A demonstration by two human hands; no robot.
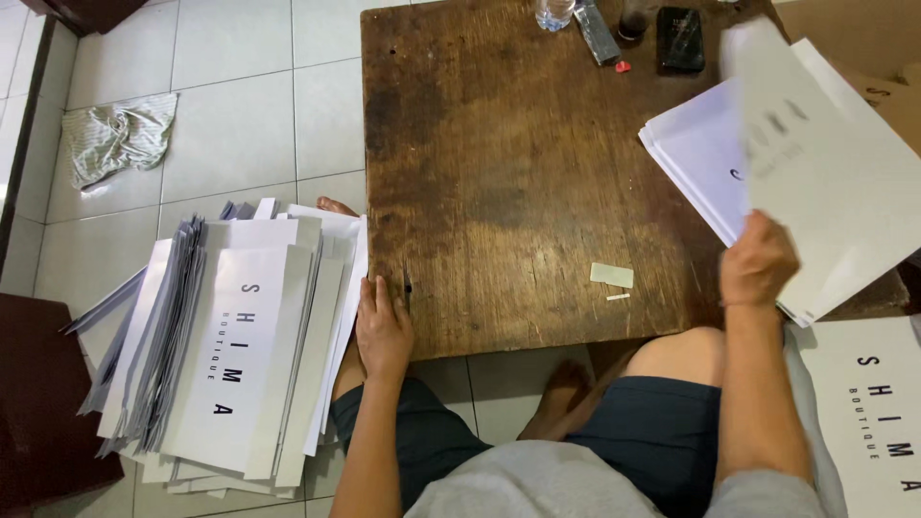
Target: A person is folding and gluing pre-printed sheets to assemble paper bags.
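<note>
Far left of the wooden counter (499, 173), a crumpled grey cloth (117, 136) lay on the tiled floor (240, 115). Nearer the counter, just off its left edge, a large heap of folded white paper bags (235, 345) rested on the floor, fanned and overlapping, with dark lettering on the top one. By the look of it this was the finished pile, and it was already thick, so a good share of the work seemed done.

The left hand (382, 331) rested flat on the counter's near left corner, fingers spread and holding nothing. Towards the counter's near edge, right of centre, a small pale strip (611, 275) lay on the bare wood (perhaps a tape backing; too small to tell).

At the counter's right edge the right hand (758, 261) was clamped on a white flat bag sheet (825, 163), lifted and blurred with motion, above a stack of white sheets (696, 153) overhanging that edge. That stack looked far thinner than the floor heap, which suggested rather less remained than was done.

Along the counter's far edge stood the base of a clear bottle (554, 13), a silvery packet (597, 31) and a black phone-like slab (680, 38). Another lettered white bag (868, 403) lay below the counter's right corner.
</note>
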